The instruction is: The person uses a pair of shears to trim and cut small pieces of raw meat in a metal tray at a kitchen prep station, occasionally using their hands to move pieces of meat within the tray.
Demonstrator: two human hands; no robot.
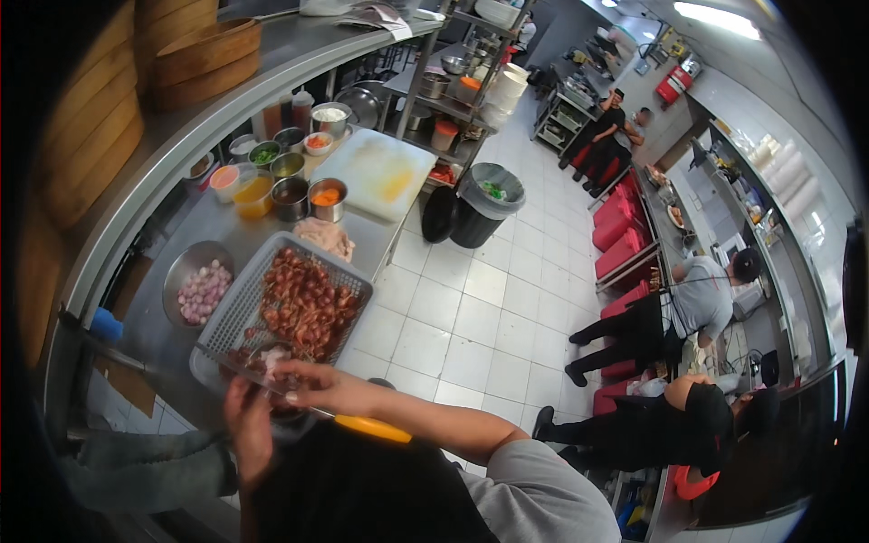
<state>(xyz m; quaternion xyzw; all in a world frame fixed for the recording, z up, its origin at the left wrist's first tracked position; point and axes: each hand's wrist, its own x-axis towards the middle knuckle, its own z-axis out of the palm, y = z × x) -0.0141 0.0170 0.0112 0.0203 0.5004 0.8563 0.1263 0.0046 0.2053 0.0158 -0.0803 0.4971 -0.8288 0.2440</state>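
Before me a grey perforated plastic basket (pixel 224 326) holds a heap of unpeeled red shallots (pixel 312 298). My right hand (pixel 312 385) reaches over its near end, fingers bent. Close by on the left is my left hand (pixel 248 421), blurred, its fingers pointing up. A knife with a yellow handle (pixel 373 427) lies crosswise here; its blade runs beneath my right hand and past my left fingertips. Pale pink pieces (pixel 275 358) show near my right fingers. What either hand grips is hidden or blurred. Peeled shallots (pixel 204 292) fill part of a steel bowl (pixel 178 265) left of the basket.
Raw pale meat (pixel 324 237) lies beyond the basket, near steel and plastic containers (pixel 290 197) and a white cutting board (pixel 373 170). Bamboo steamers (pixel 207 61) stand on the upper shelf. A lined bin (pixel 489 210) is on the floor. Several people (pixel 703 292) are across the aisle.
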